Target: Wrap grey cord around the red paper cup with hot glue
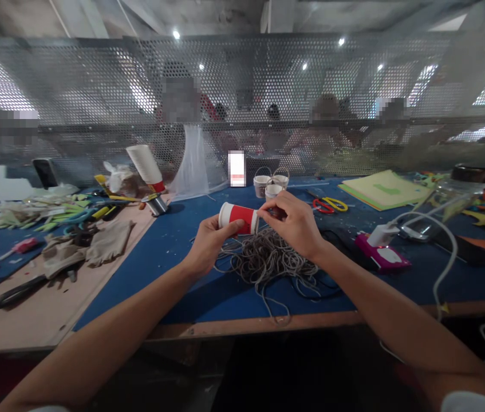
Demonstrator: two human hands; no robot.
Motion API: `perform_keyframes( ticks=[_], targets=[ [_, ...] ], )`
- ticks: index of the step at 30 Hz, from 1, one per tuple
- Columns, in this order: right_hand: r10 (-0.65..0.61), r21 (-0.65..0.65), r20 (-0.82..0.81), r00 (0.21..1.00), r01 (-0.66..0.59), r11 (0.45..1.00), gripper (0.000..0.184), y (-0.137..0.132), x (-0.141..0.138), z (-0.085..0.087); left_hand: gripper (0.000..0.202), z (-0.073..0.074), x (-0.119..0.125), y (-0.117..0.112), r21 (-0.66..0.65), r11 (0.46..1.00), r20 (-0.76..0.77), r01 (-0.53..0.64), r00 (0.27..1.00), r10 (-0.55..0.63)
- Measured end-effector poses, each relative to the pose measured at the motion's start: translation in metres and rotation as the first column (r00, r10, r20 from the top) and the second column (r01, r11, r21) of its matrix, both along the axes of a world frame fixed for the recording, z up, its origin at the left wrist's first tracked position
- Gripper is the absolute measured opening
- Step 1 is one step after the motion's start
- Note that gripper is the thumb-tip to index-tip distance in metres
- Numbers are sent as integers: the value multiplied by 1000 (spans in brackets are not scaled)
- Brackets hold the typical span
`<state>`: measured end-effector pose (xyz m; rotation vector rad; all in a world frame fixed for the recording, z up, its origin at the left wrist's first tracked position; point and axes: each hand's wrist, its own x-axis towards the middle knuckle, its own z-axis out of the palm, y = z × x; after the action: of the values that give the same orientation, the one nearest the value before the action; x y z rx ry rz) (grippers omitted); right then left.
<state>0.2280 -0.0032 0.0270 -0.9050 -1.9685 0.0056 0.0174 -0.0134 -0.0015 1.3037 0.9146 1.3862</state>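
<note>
red-and-white cup [247, 216], long axis running sideways above the cord heap [268, 260], is gripped by the left hand [208, 240]; the right hand [296, 223] meets its nearer end, pinch unclear.

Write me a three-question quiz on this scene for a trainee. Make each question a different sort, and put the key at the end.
1. Multiple choice: what does the person's left hand hold?
A) a beige cloth glove
B) a red-and-white paper cup
C) a black phone

2. True or false: the tangled heap of thin grey cord lies to the left of the bright magenta box with a white plug on it.

3. Fill the gap: beyond the right hand stands a cluster of ___ small, round, white cups.

Key: 1. B; 2. True; 3. three.
</note>
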Motion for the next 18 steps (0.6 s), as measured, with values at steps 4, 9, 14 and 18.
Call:
perform_keyframes(
  ticks=[4,9,14,18],
  targets=[
    [5,-13,-7,1000,-5,1000,10,0,0,0,28,1,0,0,-3,1000,1,-3,1000,3],
    [13,-25,-16,1000,-14,1000,9,0,0,1,27,2,1,-1,-9,1000,9,6,1000,-6],
    [22,-32,-22,1000,-23,999,10,0,0,2,30,4,2,-3,-30,999,32,21,999,-20],
    [27,-31,-30,999,-28,999,8,1,0,2,29,6,2,-4,-37,999,26,25,999,-24]
  ],
)
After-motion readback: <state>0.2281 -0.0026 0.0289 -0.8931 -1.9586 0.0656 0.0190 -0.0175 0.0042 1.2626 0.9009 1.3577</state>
